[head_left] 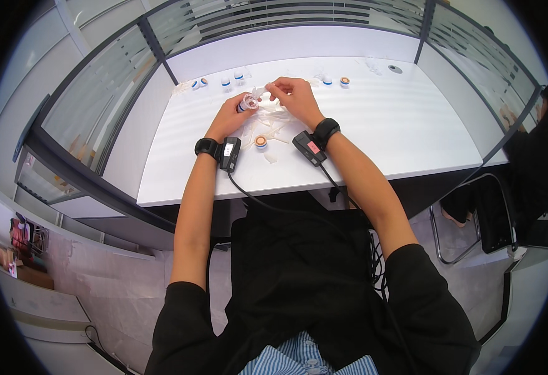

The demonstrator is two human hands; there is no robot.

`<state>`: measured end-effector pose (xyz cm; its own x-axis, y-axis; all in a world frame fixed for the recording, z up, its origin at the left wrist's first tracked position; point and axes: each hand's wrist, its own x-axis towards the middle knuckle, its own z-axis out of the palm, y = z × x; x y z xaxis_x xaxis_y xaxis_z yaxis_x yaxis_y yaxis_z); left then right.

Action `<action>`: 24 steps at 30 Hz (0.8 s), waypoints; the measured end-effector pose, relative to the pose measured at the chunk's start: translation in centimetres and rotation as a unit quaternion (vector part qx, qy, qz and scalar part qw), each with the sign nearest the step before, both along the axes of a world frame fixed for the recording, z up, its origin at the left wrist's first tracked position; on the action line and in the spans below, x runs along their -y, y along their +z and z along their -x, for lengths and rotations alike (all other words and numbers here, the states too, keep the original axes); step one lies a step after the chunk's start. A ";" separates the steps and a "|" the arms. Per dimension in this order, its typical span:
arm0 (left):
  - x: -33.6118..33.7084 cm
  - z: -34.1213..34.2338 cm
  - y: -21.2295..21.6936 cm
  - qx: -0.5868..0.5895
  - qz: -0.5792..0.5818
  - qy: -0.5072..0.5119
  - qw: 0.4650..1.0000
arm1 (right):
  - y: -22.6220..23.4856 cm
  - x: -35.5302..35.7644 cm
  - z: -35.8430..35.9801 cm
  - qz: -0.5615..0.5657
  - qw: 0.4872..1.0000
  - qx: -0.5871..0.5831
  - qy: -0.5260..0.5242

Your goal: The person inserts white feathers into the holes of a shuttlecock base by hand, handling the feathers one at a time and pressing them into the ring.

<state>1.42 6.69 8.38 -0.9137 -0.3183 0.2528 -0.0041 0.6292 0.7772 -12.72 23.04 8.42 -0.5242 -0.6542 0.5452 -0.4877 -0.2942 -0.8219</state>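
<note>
My left hand (227, 117) is closed around a small clear container (249, 101) with a blue band, tilted so its round open-looking end faces up. Between the fingertips of my right hand (294, 98) is a thin translucent plastic piece (261, 92), right at the container's rim; whether the two touch is too small to tell. Below my hands, translucent plastic strips and scraps (273, 125) lie loosely on the white table. Nearer to me sits a round white-and-blue cap (261, 142) with an orange ring on top.
Several clear containers with blue bands (226, 83) stand at the back left, beside small blue-and-white caps (203, 82). Toward the back right are another blue-banded container (328, 80) and an orange-ringed cap (344, 81). Partitions (299, 42) enclose the table (405, 137). Cables (274, 211) hang from both wrist devices.
</note>
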 end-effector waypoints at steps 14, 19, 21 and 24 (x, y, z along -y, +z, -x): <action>-0.2 0.0 0.2 -0.001 0.004 -0.006 1.000 | 0.0 -0.1 0.1 -0.006 1.000 -0.013 -0.003; -0.3 0.1 0.2 -0.010 -0.002 -0.015 1.000 | -0.1 -0.1 0.1 0.007 1.000 -0.003 -0.009; -0.4 0.1 0.2 -0.010 -0.004 -0.013 1.000 | 0.0 0.0 0.1 0.008 1.000 -0.003 -0.009; -0.3 0.2 0.1 -0.009 -0.002 -0.008 1.000 | 0.0 0.0 0.1 0.005 1.000 -0.009 -0.012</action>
<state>1.25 6.97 8.49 -0.9137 -0.3050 0.2686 0.0203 0.6258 0.7798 -12.84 23.02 8.40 -0.5303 -0.6361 0.5606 -0.5096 -0.2894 -0.8103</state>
